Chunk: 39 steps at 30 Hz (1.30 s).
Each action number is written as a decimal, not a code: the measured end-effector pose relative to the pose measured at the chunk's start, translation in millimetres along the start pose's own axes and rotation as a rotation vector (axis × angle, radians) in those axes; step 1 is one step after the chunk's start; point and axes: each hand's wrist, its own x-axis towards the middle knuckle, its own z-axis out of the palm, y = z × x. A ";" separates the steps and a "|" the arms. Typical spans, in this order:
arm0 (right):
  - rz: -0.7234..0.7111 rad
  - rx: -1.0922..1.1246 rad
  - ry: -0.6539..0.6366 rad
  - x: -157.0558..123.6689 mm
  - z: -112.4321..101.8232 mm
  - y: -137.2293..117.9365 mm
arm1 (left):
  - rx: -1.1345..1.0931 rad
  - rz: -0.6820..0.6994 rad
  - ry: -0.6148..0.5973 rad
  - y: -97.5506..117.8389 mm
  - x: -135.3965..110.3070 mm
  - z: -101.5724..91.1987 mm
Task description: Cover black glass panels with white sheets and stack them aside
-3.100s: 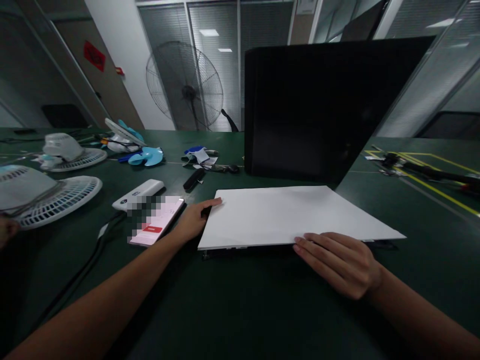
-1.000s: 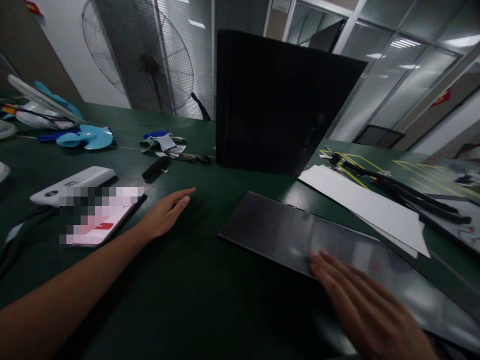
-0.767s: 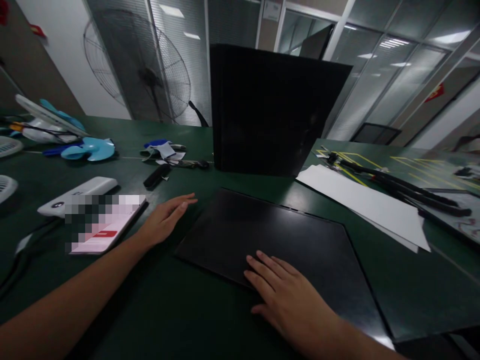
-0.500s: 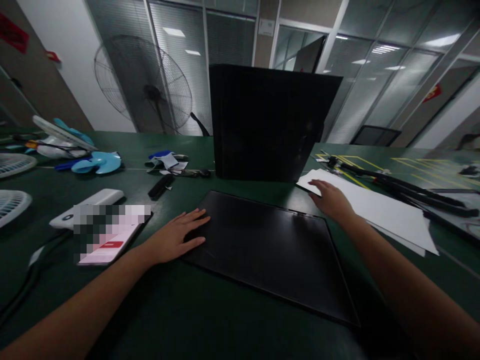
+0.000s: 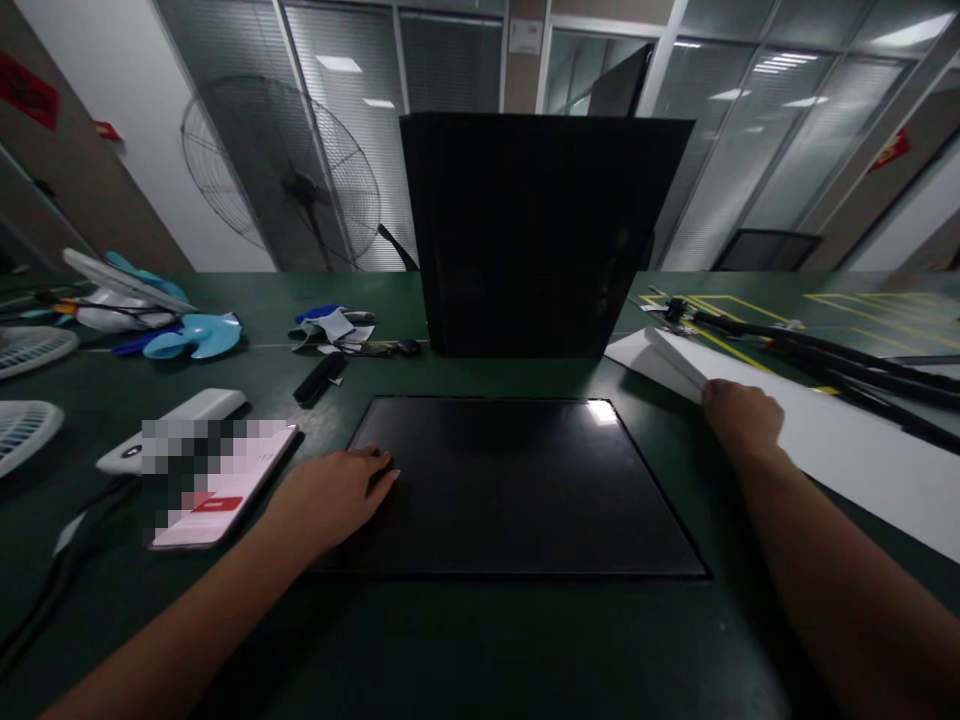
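Observation:
A flat black panel [image 5: 517, 480] lies on the green table [image 5: 465, 650] in front of me. My left hand [image 5: 334, 495] rests on its left edge, fingers curled down against the panel. My right hand [image 5: 742, 420] is closed on the near edge of a white sheet [image 5: 840, 440] at the right, lifting that end a little off the table. A stack of upright black panels [image 5: 540, 235] stands just behind the flat one.
A phone [image 5: 225, 480] and a white power bank [image 5: 176, 425] lie left of my left hand. Fan parts [image 5: 191, 335], white fan grilles [image 5: 22, 430] and small tools [image 5: 319, 378] sit further left. Black rods [image 5: 810, 345] lie at the right; a standing fan [image 5: 285, 180] is behind.
The white sheet went from on top of the black panel to the right side of the table. My right hand slid the panel back before me, then reached right and took the sheet's edge.

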 end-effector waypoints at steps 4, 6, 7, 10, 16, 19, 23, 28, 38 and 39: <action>-0.017 -0.019 0.115 -19.1 -41.0 -11.4 | -0.005 -0.023 -0.006 2.0 -1.6 -2.4; -0.093 -0.025 0.165 -31.3 -71.3 -23.9 | -0.012 -0.027 0.014 2.4 -2.2 -1.8; -0.148 -0.025 0.180 -39.7 -87.2 -32.7 | -0.020 -0.026 0.027 2.3 -2.3 -1.6; -0.415 -0.029 0.174 -82.5 -127.3 -70.4 | -0.059 -0.025 0.076 -0.7 -2.8 -2.8; -1.254 0.056 0.035 -229.9 -124.0 -156.3 | -0.195 -0.113 0.287 -10.0 -6.4 -6.7; -1.449 0.122 0.063 -280.2 -101.2 -175.4 | -0.246 -0.096 0.353 -12.0 -4.7 2.9; -1.440 0.356 -0.068 -263.1 -98.6 -173.2 | -0.217 0.085 0.270 -16.6 2.7 24.4; -0.691 0.337 0.063 -117.4 -89.4 -124.4 | -0.274 0.124 0.234 -23.9 10.4 35.9; -0.140 0.121 -0.054 19.5 18.4 8.0 | -0.392 0.107 0.224 -35.2 31.6 47.4; -0.133 0.102 -0.060 22.4 23.1 11.4 | -0.396 0.128 0.224 -36.2 33.2 49.0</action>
